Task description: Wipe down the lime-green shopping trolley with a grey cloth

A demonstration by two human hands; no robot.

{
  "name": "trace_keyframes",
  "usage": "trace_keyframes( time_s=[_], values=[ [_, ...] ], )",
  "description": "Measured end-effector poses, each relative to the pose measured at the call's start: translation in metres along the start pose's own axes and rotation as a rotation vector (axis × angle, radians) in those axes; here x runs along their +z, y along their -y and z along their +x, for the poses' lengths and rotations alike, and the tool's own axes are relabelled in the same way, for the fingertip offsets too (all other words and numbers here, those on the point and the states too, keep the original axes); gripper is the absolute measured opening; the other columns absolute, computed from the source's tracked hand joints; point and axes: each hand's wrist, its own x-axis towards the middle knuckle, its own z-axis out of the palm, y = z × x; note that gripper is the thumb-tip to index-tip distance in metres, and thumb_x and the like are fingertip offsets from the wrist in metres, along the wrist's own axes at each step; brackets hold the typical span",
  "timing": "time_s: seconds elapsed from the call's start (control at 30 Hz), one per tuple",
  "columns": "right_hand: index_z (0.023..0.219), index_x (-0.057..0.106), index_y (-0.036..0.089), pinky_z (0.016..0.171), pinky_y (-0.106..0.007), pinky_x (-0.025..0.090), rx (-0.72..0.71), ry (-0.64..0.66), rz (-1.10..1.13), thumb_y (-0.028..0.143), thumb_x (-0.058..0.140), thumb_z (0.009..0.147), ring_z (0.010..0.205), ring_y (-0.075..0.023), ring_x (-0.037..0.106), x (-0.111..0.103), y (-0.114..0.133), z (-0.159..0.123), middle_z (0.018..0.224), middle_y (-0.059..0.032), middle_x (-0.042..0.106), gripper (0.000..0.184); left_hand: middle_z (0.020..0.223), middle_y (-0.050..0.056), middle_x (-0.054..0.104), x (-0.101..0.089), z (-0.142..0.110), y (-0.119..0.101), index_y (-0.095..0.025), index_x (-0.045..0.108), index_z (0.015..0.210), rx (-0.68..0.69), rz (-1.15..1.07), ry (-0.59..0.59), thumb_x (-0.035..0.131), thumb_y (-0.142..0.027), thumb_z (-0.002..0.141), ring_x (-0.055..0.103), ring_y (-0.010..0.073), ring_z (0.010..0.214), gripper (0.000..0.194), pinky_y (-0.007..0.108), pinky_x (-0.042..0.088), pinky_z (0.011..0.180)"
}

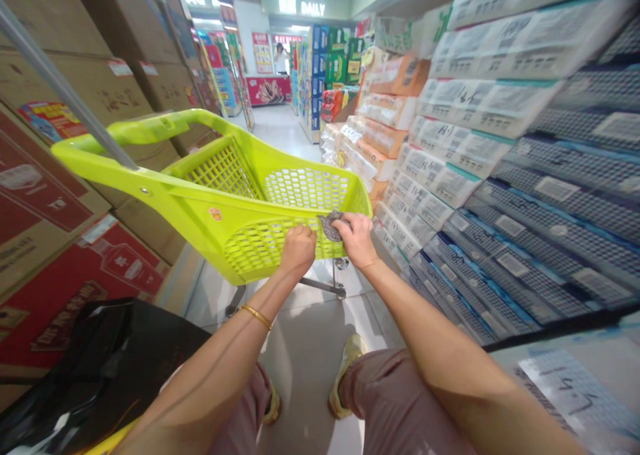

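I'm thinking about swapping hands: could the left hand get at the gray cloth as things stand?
Probably yes: the left hand is close beside the gray cloth on the green cart, with nothing visible between them, though the right hand grips the cloth's other side.

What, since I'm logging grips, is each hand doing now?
Left hand: closed beside the cart; contents cannot be told.
Right hand: closed, holding a gray cloth.

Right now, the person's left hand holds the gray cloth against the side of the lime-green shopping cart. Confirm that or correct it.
Wrong hand: the head view shows the right hand holding the gray cloth against the side of the lime-green shopping cart.
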Motion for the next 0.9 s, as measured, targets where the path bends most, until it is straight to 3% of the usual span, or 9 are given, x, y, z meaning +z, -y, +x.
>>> trace_keyframes(
  time_s=[0.13, 0.3, 0.4, 0.57, 0.73, 0.9],
  values=[
    [0.103, 0.065, 0.033, 0.081, -0.034, 0.03, -0.043, 0.084, -0.014, 0.026, 0.043, 0.092, 0.095, -0.0203, 0.04, 0.011, 0.003, -0.017, 0.104, -0.0039, 0.057, 0.026, 0.08, 0.013, 0.061, -0.002, 0.0, 0.0, -0.014, 0.064, 0.083, 0.011, 0.003, 0.007, 0.039, -0.012, 0.087, 0.053, 0.0248, 0.09, 0.026, 0.037, 0.038, 0.077],
    [0.106, 0.062, 0.031, 0.079, -0.034, 0.031, -0.17, 0.355, -0.045, 0.024, 0.044, 0.091, 0.094, -0.0202, 0.042, 0.021, 0.008, -0.046, 0.108, -0.0047, 0.057, 0.025, 0.08, 0.012, 0.061, -0.001, 0.0, 0.0, -0.013, 0.064, 0.085, 0.011, 0.014, -0.011, 0.039, -0.013, 0.088, 0.054, 0.0253, 0.09, 0.025, 0.037, 0.038, 0.077],
    [0.104, 0.062, 0.029, 0.078, -0.033, 0.032, -0.24, 0.416, -0.066, 0.022, 0.045, 0.091, 0.094, -0.0196, 0.043, 0.024, 0.009, -0.056, 0.108, -0.005, 0.057, 0.023, 0.081, 0.012, 0.061, 0.001, 0.0, 0.001, -0.013, 0.064, 0.087, 0.018, 0.02, -0.02, 0.039, -0.014, 0.088, 0.054, 0.025, 0.09, 0.025, 0.037, 0.038, 0.077],
    [0.105, 0.063, 0.028, 0.08, -0.033, 0.03, -0.211, 0.255, -0.051, 0.023, 0.048, 0.091, 0.095, -0.0195, 0.041, 0.019, 0.006, -0.036, 0.106, -0.0056, 0.058, 0.021, 0.081, 0.012, 0.062, 0.002, 0.0, 0.001, -0.013, 0.064, 0.087, 0.016, 0.023, -0.028, 0.039, -0.013, 0.088, 0.054, 0.0249, 0.09, 0.025, 0.037, 0.038, 0.077],
    [0.106, 0.063, 0.032, 0.084, -0.033, 0.028, -0.031, -0.009, -0.034, 0.024, 0.046, 0.092, 0.1, -0.0203, 0.038, 0.003, 0.005, 0.001, 0.107, -0.0046, 0.055, 0.024, 0.08, 0.011, 0.061, 0.001, 0.0, 0.0, -0.013, 0.064, 0.081, 0.005, 0.011, -0.007, 0.038, -0.013, 0.089, 0.054, 0.0244, 0.089, 0.026, 0.036, 0.037, 0.076],
    [0.105, 0.064, 0.033, 0.085, -0.033, 0.028, 0.017, 0.003, -0.027, 0.024, 0.045, 0.092, 0.099, -0.0207, 0.038, 0.006, 0.008, 0.001, 0.106, -0.0044, 0.055, 0.025, 0.08, 0.011, 0.061, 0.001, -0.001, 0.001, -0.013, 0.063, 0.082, 0.009, 0.011, -0.001, 0.038, -0.013, 0.089, 0.053, 0.0242, 0.089, 0.027, 0.036, 0.036, 0.077]
  ],
)
